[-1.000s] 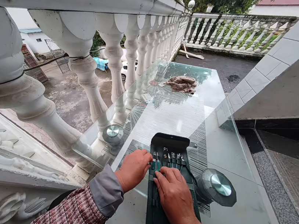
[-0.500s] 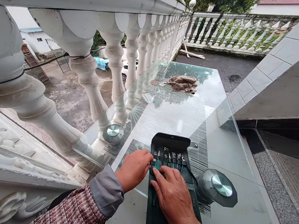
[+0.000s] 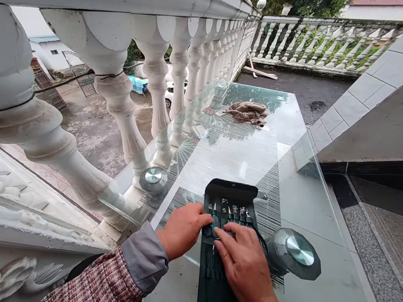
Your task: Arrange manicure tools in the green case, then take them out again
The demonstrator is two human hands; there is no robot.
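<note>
A dark green manicure case (image 3: 228,295) lies unfolded on the glass table, its flap raised at the far end. Nail clippers (image 3: 224,205) and several other small metal tools stand in its loops. At the left of that row are small scissors (image 3: 207,230) with dark ring handles, partly covered by my fingers. My left hand (image 3: 183,228) is closed at the case's left edge, its thumb pressed on the scissors. Bent over the case, my right hand (image 3: 246,257) has its thumb and index finger around a scissors ring; the exact grip is partly hidden.
Under the glass tabletop (image 3: 313,207) are round metal-capped supports (image 3: 298,249). A crumpled brown cloth (image 3: 247,113) lies toward the table's far end. A white balustrade (image 3: 125,105) runs along the left, and a tiled sloping wall (image 3: 375,85) rises on the right.
My left thumb has moved slightly right across the scissors. My right hand has shifted a little right, its fingers more bent, uncovering more of the lower loops. The case has stayed in place.
</note>
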